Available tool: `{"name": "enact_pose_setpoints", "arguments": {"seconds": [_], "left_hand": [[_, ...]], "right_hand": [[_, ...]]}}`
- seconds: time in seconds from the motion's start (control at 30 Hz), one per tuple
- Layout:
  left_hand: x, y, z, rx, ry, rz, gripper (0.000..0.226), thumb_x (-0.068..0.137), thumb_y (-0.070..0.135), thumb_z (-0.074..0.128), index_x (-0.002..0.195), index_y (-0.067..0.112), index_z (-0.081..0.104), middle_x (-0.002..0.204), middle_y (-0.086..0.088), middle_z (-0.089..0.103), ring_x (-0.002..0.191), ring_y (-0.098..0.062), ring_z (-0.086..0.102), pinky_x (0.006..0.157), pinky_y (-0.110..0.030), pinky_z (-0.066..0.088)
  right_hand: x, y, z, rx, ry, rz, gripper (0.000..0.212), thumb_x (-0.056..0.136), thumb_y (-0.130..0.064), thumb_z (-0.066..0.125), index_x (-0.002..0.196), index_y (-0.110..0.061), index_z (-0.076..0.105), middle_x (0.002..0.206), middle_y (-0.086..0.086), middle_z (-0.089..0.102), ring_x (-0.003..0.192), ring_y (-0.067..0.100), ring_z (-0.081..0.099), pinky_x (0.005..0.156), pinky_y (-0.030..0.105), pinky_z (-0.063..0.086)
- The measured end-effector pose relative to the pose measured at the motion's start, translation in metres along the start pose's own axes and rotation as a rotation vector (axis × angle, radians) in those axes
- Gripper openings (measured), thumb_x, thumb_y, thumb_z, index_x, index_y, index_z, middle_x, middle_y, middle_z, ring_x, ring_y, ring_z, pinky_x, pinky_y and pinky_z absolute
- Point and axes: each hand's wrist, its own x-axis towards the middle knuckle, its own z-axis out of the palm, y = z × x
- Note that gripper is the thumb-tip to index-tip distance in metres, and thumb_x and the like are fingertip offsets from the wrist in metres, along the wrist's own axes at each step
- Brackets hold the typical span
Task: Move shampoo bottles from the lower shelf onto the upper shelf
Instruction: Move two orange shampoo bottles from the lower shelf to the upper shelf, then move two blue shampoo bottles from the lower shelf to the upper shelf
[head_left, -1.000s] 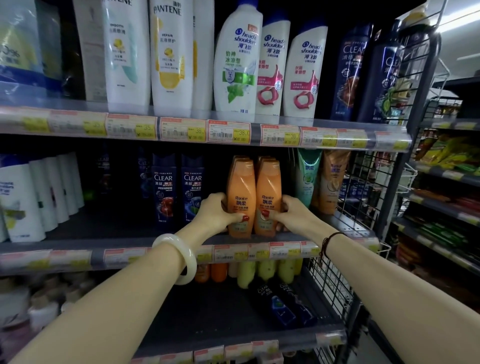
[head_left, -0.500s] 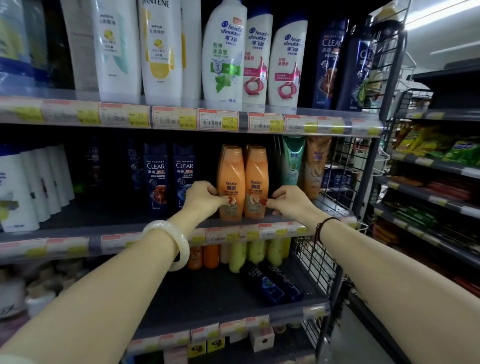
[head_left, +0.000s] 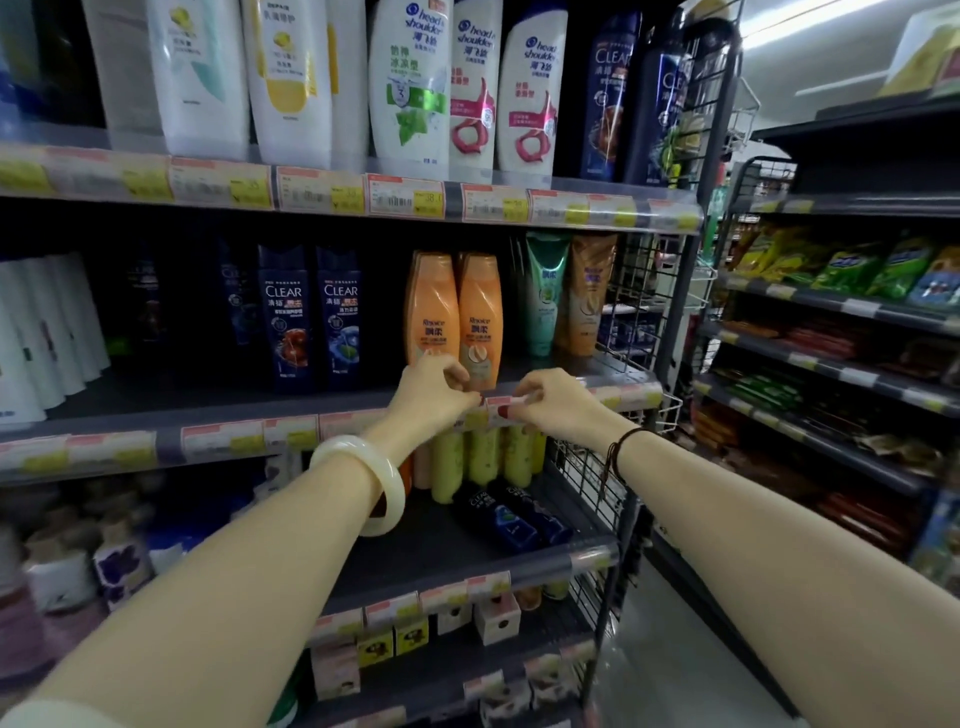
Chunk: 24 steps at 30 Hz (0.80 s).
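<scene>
Two orange shampoo bottles (head_left: 431, 312) (head_left: 480, 317) stand upright side by side on the middle shelf (head_left: 223, 441), near its front edge. My left hand (head_left: 434, 387) hovers in front of their bases, fingers loosely curled and holding nothing. My right hand (head_left: 553, 402) sits level with the price strip just right of them, also loosely curled and empty. On the lower shelf (head_left: 467, 564) stand several yellow-green bottles (head_left: 483, 457), and two dark blue bottles (head_left: 498, 519) lie flat. My hands hide the tops of the lower bottles.
Dark blue Clear bottles (head_left: 285, 317) stand left of the orange pair, tubes (head_left: 545, 296) to the right. Large white bottles (head_left: 410, 88) fill the top shelf. A wire side panel (head_left: 639, 296) closes the shelf's right end. A snack rack (head_left: 841, 306) stands beyond.
Both hands have let go of the two orange bottles and dropped back to the shelf's front edge. The bottles stay upright. The camera has moved closer and tilted down.
</scene>
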Motion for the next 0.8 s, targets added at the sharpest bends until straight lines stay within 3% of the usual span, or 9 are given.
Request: {"name": "enact_pose_setpoints", "arguments": {"seconds": [0.1,0.2,0.33,0.5,0.6,0.7,0.8], "left_hand": [[-0.009,-0.010,0.015,0.036,-0.085,-0.009,0.021,0.078,0.020,0.071,0.098,0.013,0.067,0.097,-0.001,0.064,0.095,-0.017,0.060,0.078,-0.028,0.047],[-0.018,-0.019,0.030,0.083,-0.211,-0.032,0.019,0.078,0.015,0.070,0.096,0.008,0.069,0.096,-0.005,0.066,0.096,-0.023,0.063,0.079,-0.034,0.050],[-0.030,-0.036,0.048,0.088,-0.330,-0.111,0.025,0.076,0.012,0.073,0.100,0.008,0.068,0.099,-0.006,0.064,0.097,-0.023,0.062,0.078,-0.031,0.051],[-0.038,-0.056,0.070,0.156,-0.472,-0.183,0.030,0.075,0.018,0.076,0.102,0.010,0.067,0.101,-0.004,0.062,0.092,-0.018,0.056,0.077,-0.027,0.045],[-0.039,-0.064,0.083,0.159,-0.573,-0.242,0.031,0.077,0.018,0.075,0.105,0.008,0.066,0.094,-0.003,0.060,0.083,-0.016,0.055,0.062,-0.023,0.046],[-0.037,-0.073,0.099,0.151,-0.624,-0.283,0.031,0.078,0.017,0.074,0.105,0.007,0.065,0.088,-0.001,0.057,0.079,-0.015,0.054,0.053,-0.019,0.043],[-0.032,-0.085,0.117,0.134,-0.639,-0.331,0.031,0.076,0.016,0.075,0.104,0.007,0.065,0.080,0.001,0.057,0.070,-0.011,0.054,0.049,-0.019,0.041]], "right_hand": [[-0.011,0.014,0.010,-0.003,-0.034,0.048,0.029,0.084,-0.017,0.067,0.103,0.004,0.065,0.079,0.007,0.060,0.077,0.024,0.059,0.058,0.026,0.043],[-0.019,0.031,0.020,-0.023,-0.087,0.096,0.030,0.083,-0.017,0.068,0.099,0.008,0.067,0.088,0.020,0.067,0.083,0.034,0.065,0.072,0.037,0.051],[-0.026,0.057,0.031,-0.051,-0.196,0.168,0.019,0.081,-0.016,0.070,0.095,-0.003,0.068,0.081,0.009,0.066,0.077,0.022,0.062,0.071,0.031,0.050],[-0.027,0.086,0.045,-0.094,-0.277,0.239,0.032,0.081,-0.017,0.071,0.107,0.001,0.066,0.106,0.019,0.070,0.091,0.029,0.067,0.089,0.043,0.055],[-0.026,0.100,0.053,-0.103,-0.327,0.251,0.034,0.083,-0.016,0.069,0.109,0.006,0.066,0.110,0.023,0.068,0.081,0.024,0.061,0.077,0.036,0.051],[-0.020,0.117,0.064,-0.118,-0.354,0.267,0.035,0.083,-0.018,0.067,0.108,0.007,0.066,0.107,0.023,0.068,0.089,0.032,0.063,0.072,0.033,0.048],[-0.013,0.132,0.073,-0.108,-0.387,0.294,0.026,0.082,-0.014,0.066,0.095,0.008,0.067,0.078,0.013,0.059,0.071,0.026,0.056,0.059,0.030,0.041]]}}
